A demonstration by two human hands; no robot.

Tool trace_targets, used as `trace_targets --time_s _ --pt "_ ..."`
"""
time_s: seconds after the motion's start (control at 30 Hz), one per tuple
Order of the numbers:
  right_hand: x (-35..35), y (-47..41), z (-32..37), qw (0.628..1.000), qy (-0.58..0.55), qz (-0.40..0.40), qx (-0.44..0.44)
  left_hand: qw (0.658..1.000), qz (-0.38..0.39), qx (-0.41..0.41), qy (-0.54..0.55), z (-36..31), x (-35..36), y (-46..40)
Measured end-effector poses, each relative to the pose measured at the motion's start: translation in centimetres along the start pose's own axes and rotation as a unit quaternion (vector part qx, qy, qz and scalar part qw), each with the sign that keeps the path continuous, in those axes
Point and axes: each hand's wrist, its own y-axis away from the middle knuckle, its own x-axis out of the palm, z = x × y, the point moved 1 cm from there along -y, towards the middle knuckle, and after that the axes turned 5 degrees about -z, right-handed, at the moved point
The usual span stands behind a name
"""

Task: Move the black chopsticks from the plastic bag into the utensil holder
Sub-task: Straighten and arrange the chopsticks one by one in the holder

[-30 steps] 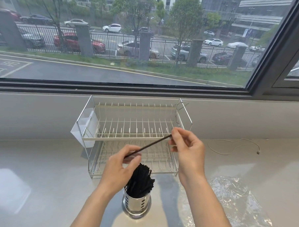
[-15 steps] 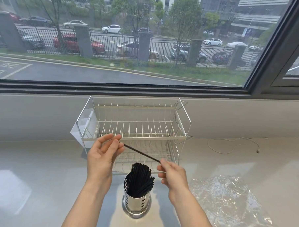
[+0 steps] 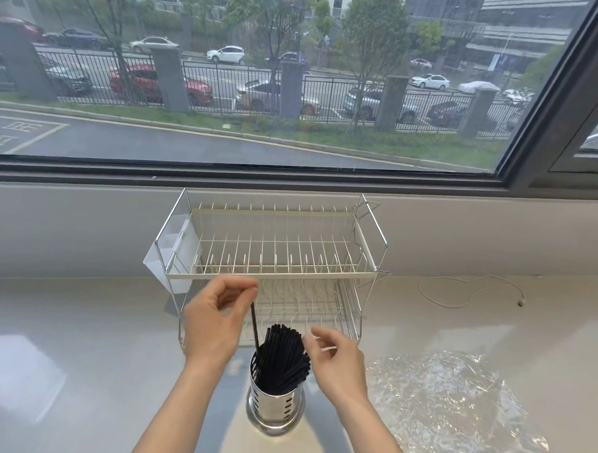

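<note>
The holder (image 3: 276,401) is full of chopsticks (image 3: 283,359). The left hand (image 3: 214,322) pinches one more chopstick (image 3: 254,327), tip going in. The right hand (image 3: 333,361) is loose and holds nothing. The bag (image 3: 454,407) looks empty.

Right hand (image 3: 333,361) released the chopstick (image 3: 254,327); left hand (image 3: 214,322) upended it into holder (image 3: 275,405).

Both bare forearms reach forward from bottom edge, converging toward centre; left hand (image 3: 214,320) raised, back to camera, thumb and forefinger in pinch grip on thin black chopstick (image 3: 254,329), held near upright; right hand (image 3: 334,361) lower, just beside, fingers loosely curled, holding nothing.
</note>
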Motion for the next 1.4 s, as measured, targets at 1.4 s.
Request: trace_targets --time_s 1.4 --pt "2.0 2.6 -1.7 0.957 0.169 0.137 -0.191 0.914 0.124 -0.042 -0.383 5.5 0.7 3.8"
